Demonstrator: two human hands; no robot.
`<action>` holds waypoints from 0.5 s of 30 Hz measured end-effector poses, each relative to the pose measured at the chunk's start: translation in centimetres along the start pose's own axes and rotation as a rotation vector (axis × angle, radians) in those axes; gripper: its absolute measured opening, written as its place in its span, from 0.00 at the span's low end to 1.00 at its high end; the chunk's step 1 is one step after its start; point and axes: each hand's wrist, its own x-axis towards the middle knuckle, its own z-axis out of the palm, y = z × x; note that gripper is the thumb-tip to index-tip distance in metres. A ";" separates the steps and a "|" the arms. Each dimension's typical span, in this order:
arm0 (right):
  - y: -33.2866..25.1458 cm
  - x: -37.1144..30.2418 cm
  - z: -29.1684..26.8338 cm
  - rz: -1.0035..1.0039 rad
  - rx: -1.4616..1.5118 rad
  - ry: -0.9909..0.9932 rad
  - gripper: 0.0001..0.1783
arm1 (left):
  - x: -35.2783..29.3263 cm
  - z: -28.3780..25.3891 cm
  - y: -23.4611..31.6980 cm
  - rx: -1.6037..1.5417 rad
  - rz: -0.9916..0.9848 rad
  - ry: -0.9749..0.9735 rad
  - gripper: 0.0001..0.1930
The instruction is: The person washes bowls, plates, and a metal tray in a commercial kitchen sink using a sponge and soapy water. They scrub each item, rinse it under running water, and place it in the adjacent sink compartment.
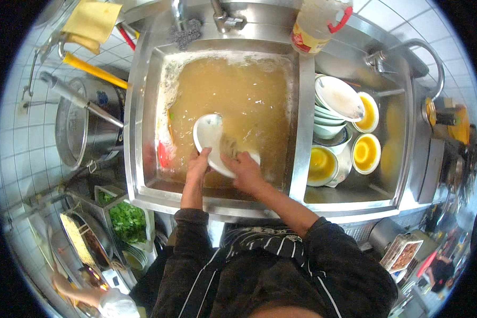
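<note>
My left hand (pixel 197 165) grips the near edge of a white dish (pixel 206 130), held tilted at the surface of cloudy brown water in the left sink basin (pixel 137 122). Against its inner side my right hand (pixel 245 170) presses a brownish scrubbing pad (pixel 228 146), blurred and partly covered by the fingers. Whether the dish is a bowl or a deep plate I cannot tell. A white patch shows beyond my right fingers. Something red (pixel 163 154) floats by the basin's left wall, with foam around it.
The right basin (pixel 350 196) holds stacked white dishes (pixel 340 98) and several bowls with yellow insides (pixel 365 153). Behind stand a faucet (pixel 225 21), a steel scourer (pixel 188 34) and a plastic jug (pixel 315 26). A large pot (pixel 79 122) is at left; another person's arm (pixel 79 293) reaches in lower left.
</note>
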 end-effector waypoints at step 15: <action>12.5 3.2 -1.6 0.558 1.217 0.165 0.30 | 3.3 -2.4 -9.4 -0.824 -0.270 -0.413 0.32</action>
